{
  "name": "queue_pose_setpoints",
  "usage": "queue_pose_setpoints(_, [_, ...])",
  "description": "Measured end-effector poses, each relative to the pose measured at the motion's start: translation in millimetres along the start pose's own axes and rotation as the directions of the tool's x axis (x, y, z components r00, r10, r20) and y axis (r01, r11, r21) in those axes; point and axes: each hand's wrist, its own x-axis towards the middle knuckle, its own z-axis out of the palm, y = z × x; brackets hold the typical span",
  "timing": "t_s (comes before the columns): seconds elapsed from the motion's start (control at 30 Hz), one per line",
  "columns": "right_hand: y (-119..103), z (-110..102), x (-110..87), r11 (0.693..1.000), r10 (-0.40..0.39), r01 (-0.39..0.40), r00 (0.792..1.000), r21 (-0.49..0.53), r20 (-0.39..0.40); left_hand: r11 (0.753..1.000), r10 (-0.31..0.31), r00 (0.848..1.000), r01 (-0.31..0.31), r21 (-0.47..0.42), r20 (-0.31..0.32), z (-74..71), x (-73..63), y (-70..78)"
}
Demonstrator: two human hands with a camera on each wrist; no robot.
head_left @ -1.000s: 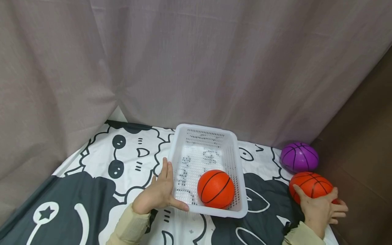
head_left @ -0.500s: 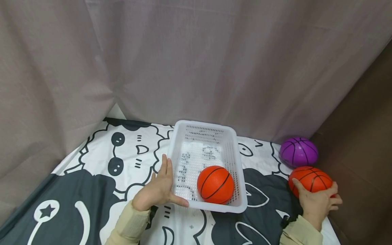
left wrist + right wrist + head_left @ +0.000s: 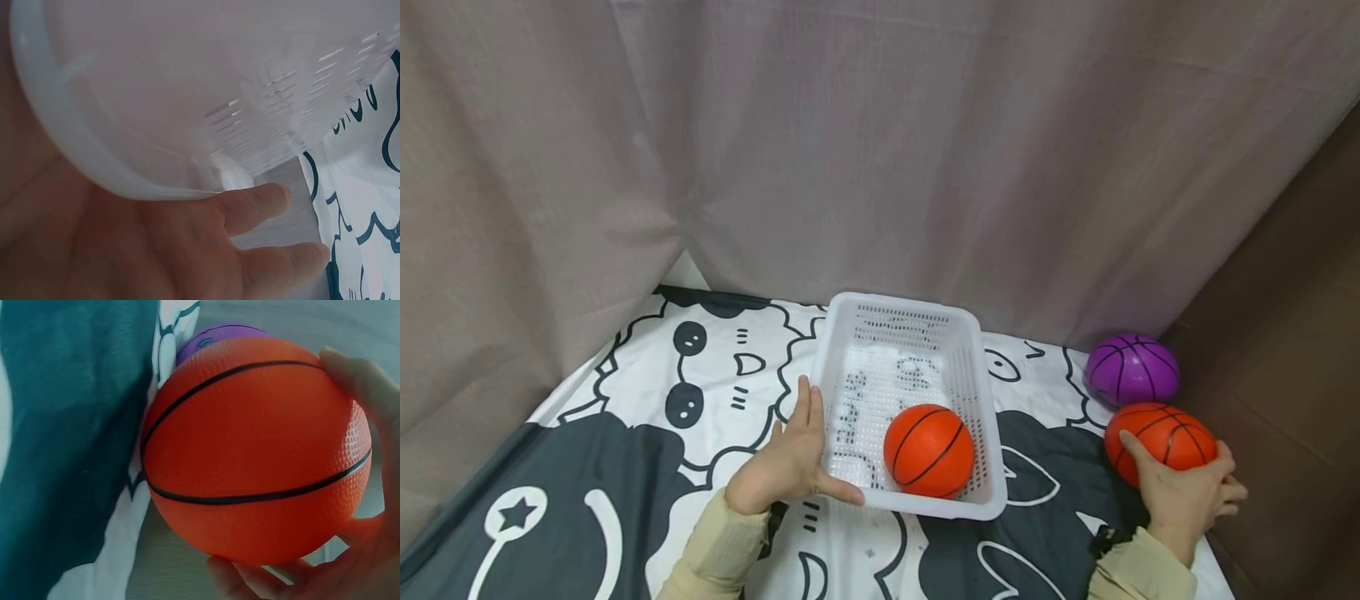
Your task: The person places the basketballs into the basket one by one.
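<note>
A white perforated plastic basket (image 3: 898, 304) stands mid-scene with one orange toy basketball (image 3: 929, 451) inside, toward its near right corner. My left hand (image 3: 786, 471) lies against the basket's near left corner, thumb along the front rim and straight fingers beside the left wall. In the left wrist view the basket's rounded corner (image 3: 75, 150) meets the palm. Over at the right, my right hand (image 3: 1187, 496) holds a second orange basketball (image 3: 256, 437) from the near right side, thumb and fingers spread round it. Behind that ball sits a purple basketball (image 3: 1132, 370), mostly hidden in the right wrist view.
A black-and-white cartoon-print cloth (image 3: 722, 392) covers the table. Grey-brown curtain (image 3: 880, 150) hangs right behind the basket and the purple ball. A brown panel (image 3: 1292, 400) rises along the right side, close to my right hand.
The scene has shifted slightly upward in the head view. My right hand's fingers have moved a little on the orange basketball; the left hand keeps its place on the basket.
</note>
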Motion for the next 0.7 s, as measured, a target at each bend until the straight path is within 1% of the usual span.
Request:
queue_pose_setpoints(0.17, [-8,-5,-3.1,1.0,0.012,-0.013,1.0,0.027,0.02,1.0,0.006,1.0,-0.006,0.004,-0.002,-0.8,-0.1,0.4])
queue_pose_setpoints(0.27, [-15,-8,-6.2,0.999,0.0,-0.001,1.0,0.052,0.028,1.0,0.007,1.0,-0.007,0.004,-0.003,-0.7,0.0,0.2])
queue_pose_setpoints(0.5, [-37,-6,-19.6,0.992,-0.07,0.067,0.997,0.111,0.019,1.0,0.002,1.0,-0.002,-0.006,0.001,-1.2,-0.7,0.7])
queue_pose_setpoints(0.7, [-57,6,-35.7,0.975,-0.151,0.145,0.988,0.171,0.022,1.0,0.0,1.0,0.0,0.01,0.004,-1.8,-0.8,0.8])
